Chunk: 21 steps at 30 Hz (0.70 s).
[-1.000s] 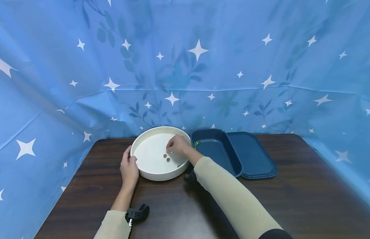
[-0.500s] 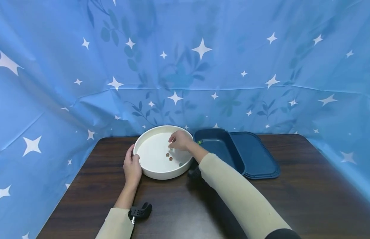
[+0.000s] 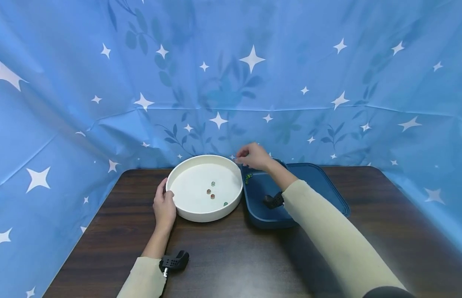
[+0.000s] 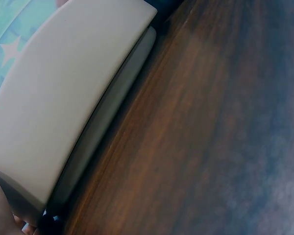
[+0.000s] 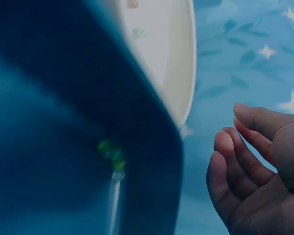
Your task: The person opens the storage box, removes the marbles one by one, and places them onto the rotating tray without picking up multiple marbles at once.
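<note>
A round white tray [image 3: 197, 194] with a raised wall stands left of centre. On its floor lie several small marble-like pieces [image 3: 212, 196], some brownish, others clear or green. My left hand [image 3: 165, 209] grips the tray's left side, thumb at the rim. The left wrist view has the tray's outer wall [image 4: 68, 93] up close. Above the far left corner of a dark blue bin [image 3: 264, 215] is my right hand [image 3: 254, 157], fingers curled and thumb tip close to the forefinger. I cannot tell whether something small is between them. Green pieces [image 5: 112, 155] lie inside the bin.
A flat dark blue lid [image 3: 316, 182] lies right of the bin and partly beneath it. All stand near the back of a dark wood table [image 3: 216, 256]. A blue starred curtain [image 3: 231, 74] hangs right behind. Black wrist cameras [image 3: 175, 261] stick out below the hands.
My right hand has risen out of the white tray and moved right, over the blue bin's far left corner. The left hand keeps its hold on the tray.
</note>
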### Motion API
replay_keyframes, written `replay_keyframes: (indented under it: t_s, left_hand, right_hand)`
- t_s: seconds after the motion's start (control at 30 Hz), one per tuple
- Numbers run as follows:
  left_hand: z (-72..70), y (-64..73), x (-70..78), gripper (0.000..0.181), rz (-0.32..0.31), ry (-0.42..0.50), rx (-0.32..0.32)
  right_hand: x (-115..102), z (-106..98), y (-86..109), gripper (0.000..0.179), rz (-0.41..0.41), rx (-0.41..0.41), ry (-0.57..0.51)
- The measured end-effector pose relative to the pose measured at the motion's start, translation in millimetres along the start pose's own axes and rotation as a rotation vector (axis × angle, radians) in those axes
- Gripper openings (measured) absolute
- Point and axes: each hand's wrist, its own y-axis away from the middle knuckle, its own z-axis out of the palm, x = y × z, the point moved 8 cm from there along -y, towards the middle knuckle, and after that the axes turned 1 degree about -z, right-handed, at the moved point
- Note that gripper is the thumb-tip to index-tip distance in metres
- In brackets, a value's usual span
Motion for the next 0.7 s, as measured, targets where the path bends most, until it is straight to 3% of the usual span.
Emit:
replay_keyframes:
  t_s: [0.33, 0.7]
  left_hand:
    - [0.1, -0.1, 1.6, 0.061, -0.001, 0.008, -0.003]
    - [-0.2, -0.8, 0.6, 0.061, 0.002, 0.007, -0.003]
  right_hand:
    - [46.7, -8.6, 10.0, 0.026, 0.052, 0.007, 0.014]
    - [88.7, 12.3, 11.2, 0.026, 0.171, -0.084, 0.054]
